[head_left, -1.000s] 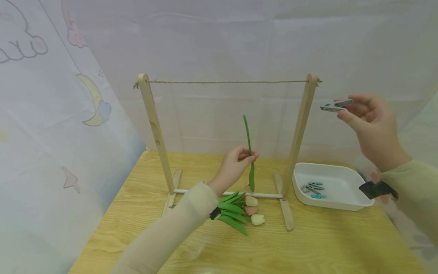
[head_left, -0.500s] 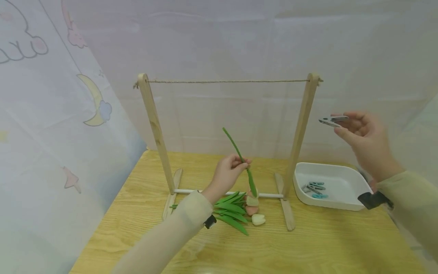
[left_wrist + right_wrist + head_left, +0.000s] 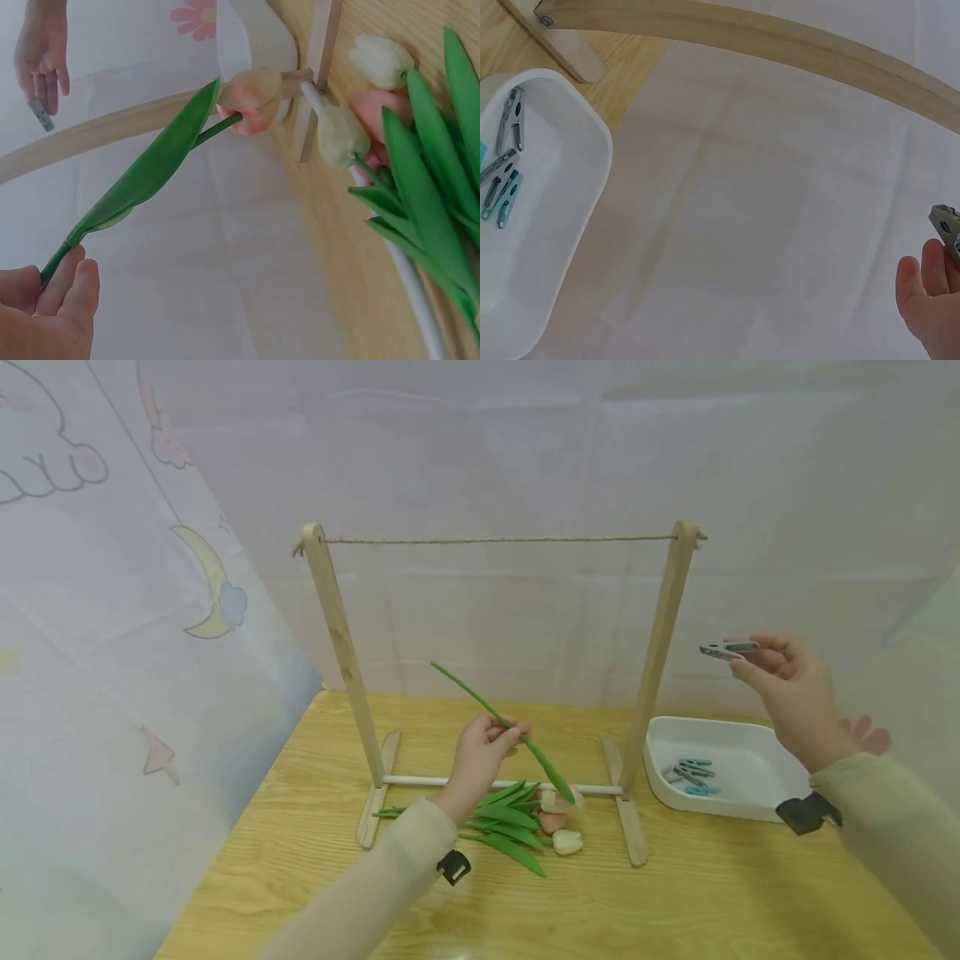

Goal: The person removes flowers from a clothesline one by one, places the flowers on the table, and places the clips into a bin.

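My left hand pinches the green stem of an artificial tulip, its bloom pale pink and cream in the left wrist view. The stem end slants up to the left and the bloom hangs down to the right, above other tulips lying on the table. To the right of the wooden frame, my right hand holds a grey clothespin in the air between thumb and fingers. That clothespin is only partly visible in the right wrist view.
A wooden frame with a string across its top stands on the table. At the right is a white basin holding several clothespins. A printed cloth hangs behind.
The tulip has tipped from nearly upright to a slant, its stem end swinging left, as my left hand moved down and left. My right hand has come lower with the clothespin.
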`<state>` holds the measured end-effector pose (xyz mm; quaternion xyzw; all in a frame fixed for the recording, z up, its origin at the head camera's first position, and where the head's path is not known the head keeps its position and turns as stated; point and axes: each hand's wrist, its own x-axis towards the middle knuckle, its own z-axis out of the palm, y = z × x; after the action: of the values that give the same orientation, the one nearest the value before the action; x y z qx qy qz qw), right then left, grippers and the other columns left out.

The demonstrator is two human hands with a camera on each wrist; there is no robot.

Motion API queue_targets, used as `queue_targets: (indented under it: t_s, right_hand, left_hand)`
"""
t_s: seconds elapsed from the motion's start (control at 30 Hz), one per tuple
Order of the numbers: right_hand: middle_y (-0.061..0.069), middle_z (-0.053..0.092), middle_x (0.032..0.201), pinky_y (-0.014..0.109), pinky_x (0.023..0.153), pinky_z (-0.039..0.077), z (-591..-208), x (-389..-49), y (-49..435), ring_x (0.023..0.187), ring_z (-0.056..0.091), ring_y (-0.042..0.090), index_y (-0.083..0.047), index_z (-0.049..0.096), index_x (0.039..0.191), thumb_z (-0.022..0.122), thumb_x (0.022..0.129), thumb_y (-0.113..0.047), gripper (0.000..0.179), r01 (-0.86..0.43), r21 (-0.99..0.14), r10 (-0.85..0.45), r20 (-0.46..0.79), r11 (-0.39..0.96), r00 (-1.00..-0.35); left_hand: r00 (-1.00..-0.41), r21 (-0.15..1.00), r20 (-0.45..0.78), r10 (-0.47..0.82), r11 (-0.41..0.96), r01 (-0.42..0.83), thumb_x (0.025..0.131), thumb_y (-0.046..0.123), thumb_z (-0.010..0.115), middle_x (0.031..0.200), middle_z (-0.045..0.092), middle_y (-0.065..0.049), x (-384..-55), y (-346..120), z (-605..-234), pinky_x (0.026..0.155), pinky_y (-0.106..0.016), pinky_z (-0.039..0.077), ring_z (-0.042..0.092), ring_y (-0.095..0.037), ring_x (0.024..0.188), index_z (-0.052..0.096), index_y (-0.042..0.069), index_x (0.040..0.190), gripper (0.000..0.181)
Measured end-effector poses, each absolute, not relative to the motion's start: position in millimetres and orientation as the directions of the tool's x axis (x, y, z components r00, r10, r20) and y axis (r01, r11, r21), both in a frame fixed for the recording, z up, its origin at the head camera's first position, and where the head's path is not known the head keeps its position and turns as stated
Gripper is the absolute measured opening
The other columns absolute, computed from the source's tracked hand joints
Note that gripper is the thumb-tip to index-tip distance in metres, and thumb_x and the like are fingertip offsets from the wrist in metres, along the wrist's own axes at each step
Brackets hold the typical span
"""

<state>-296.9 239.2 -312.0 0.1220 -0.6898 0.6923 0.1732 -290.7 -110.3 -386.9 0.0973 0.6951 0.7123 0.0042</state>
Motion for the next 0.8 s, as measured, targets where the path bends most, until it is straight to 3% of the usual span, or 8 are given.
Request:
queue_targets:
  t_s: [0.17, 0.33, 0.57, 0.7, 0.8]
  right_hand:
    - [-0.008, 0.064, 0.103, 0.007, 0.077, 0.049, -319, -299, 247, 0.089, 0.063, -0.002, -0.012, 0.052, 0.111, 0.057, 0.094, 0.005, 0.025, -0.381, -0.924, 0.082, 0.378, -0.022, -0.922]
    - [-0.015, 0.060, 0.101, 0.007, 0.073, 0.049, -329, -301, 258, 0.079, 0.063, -0.002, -0.018, 0.050, 0.111, 0.057, 0.098, -0.005, 0.020, -0.303, -0.941, 0.090, 0.318, 0.148, -0.944]
    - [-0.022, 0.063, 0.095, 0.008, 0.070, 0.049, -345, -305, 270, 0.077, 0.063, -0.001, -0.019, 0.047, 0.110, 0.056, 0.099, -0.012, 0.016, -0.198, -0.954, 0.058, 0.216, 0.225, -0.975]
    - [-0.027, 0.059, 0.092, 0.009, 0.069, 0.048, -353, -308, 273, 0.077, 0.061, -0.003, -0.023, 0.044, 0.114, 0.056, 0.100, -0.021, 0.018, -0.120, -0.906, 0.065, 0.159, 0.406, -0.985]
    - [-0.027, 0.056, 0.093, 0.011, 0.070, 0.049, -357, -310, 276, 0.078, 0.060, -0.003, -0.021, 0.041, 0.119, 0.056, 0.100, -0.024, 0.024, -0.090, -0.884, 0.062, 0.132, 0.458, -0.989]
  left_hand:
    - [-0.986, 0.993, 0.091, 0.136, -0.084, 0.080, 0.099, 0.009, 0.055, 0.115, 0.066, -0.021, -288, -116, -399, 0.093, -0.039, 0.053, 0.063, -0.028, 0.109, 0.051, -0.010, 0.117, 0.027]
    - [-0.990, 0.993, 0.059, 0.128, -0.111, 0.045, 0.101, 0.008, 0.052, 0.118, 0.064, -0.023, -285, -124, -413, 0.095, -0.040, 0.051, 0.061, -0.030, 0.112, 0.047, -0.011, 0.120, 0.027]
    - [-0.993, 0.989, -0.003, 0.117, -0.145, -0.021, 0.102, 0.003, 0.048, 0.121, 0.062, -0.022, -279, -132, -430, 0.093, -0.038, 0.052, 0.059, -0.032, 0.115, 0.046, -0.010, 0.119, 0.022]
    - [-0.992, 0.985, -0.029, 0.123, -0.165, -0.049, 0.102, 0.002, 0.046, 0.122, 0.060, -0.024, -275, -133, -438, 0.094, -0.038, 0.052, 0.058, -0.033, 0.117, 0.045, -0.011, 0.119, 0.021]
    - [-0.992, 0.981, -0.043, 0.123, -0.181, -0.065, 0.103, 0.003, 0.046, 0.124, 0.058, -0.026, -273, -135, -442, 0.095, -0.037, 0.051, 0.057, -0.033, 0.118, 0.044, -0.011, 0.120, 0.022]
